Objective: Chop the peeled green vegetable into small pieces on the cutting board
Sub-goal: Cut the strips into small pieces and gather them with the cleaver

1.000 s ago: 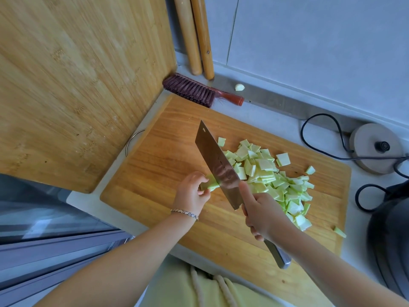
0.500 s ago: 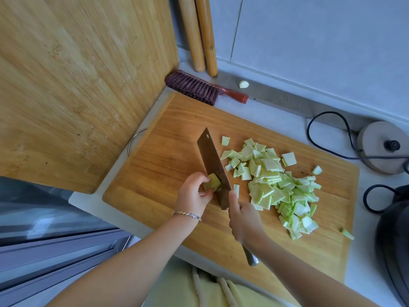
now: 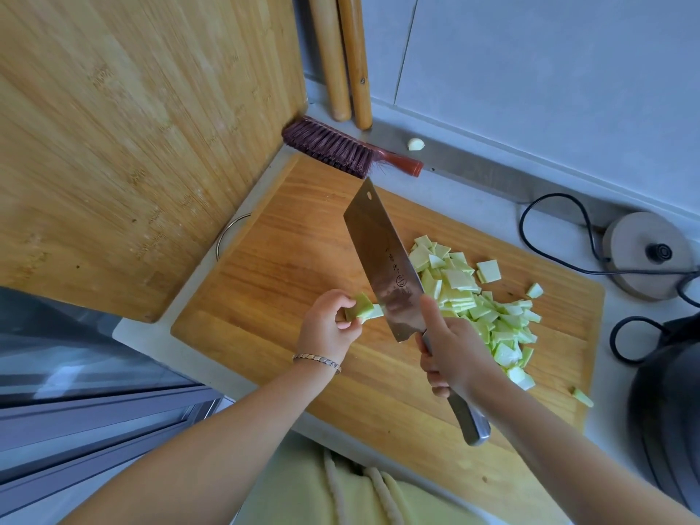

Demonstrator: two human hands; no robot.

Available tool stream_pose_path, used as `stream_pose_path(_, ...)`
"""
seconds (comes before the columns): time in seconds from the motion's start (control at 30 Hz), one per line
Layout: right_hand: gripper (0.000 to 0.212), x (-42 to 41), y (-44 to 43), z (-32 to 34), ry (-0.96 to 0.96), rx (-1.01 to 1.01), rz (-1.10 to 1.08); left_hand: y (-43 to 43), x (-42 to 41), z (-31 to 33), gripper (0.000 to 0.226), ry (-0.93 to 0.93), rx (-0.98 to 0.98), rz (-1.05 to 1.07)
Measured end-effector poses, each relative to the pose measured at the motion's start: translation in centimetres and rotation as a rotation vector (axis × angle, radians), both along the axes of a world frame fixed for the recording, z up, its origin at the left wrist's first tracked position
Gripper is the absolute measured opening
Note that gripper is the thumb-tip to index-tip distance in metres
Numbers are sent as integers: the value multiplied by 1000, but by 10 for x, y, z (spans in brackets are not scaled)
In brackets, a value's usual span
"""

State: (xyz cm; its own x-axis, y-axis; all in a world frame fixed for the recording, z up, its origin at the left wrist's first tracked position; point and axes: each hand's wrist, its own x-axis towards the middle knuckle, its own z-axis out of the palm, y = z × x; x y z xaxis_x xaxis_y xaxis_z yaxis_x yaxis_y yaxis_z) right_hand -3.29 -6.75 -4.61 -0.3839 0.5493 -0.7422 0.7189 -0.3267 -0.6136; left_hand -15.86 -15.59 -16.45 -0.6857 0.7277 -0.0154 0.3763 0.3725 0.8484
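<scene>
A wooden cutting board [image 3: 288,259] lies on the grey counter. My left hand [image 3: 326,327] pinches a small stack of pale green vegetable slices [image 3: 361,308] near the board's middle. My right hand [image 3: 452,350] grips the steel handle of a cleaver [image 3: 382,267], forefinger laid along the blade. The blade stands tilted, its edge against the right end of the held slices. To the right of the blade lies a heap of chopped green pieces [image 3: 488,308].
A large bamboo board [image 3: 132,126] leans upright at the left. A brush [image 3: 341,147] with a red handle lies behind the cutting board, near two rolling pins [image 3: 344,58]. A kettle base [image 3: 649,253] with its black cord and a dark pot [image 3: 670,403] sit at the right.
The cleaver has come up from the board, its flat side now showing. My left hand has shifted slightly left with the remaining slices.
</scene>
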Motion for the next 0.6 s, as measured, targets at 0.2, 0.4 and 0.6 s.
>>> stream_pose_path(0.2,62,-3,-5,-3,-18,2,44,0,0,3,21,23,-3,-10)
stream_pose_path(0.4,59,-4,-6,-3,-42,22,62,0,0,3,20,34,-13,-5)
stream_pose_path(0.6,60,6,-10,-4,-107,-9,90,0,2,3,21,71,-29,-16)
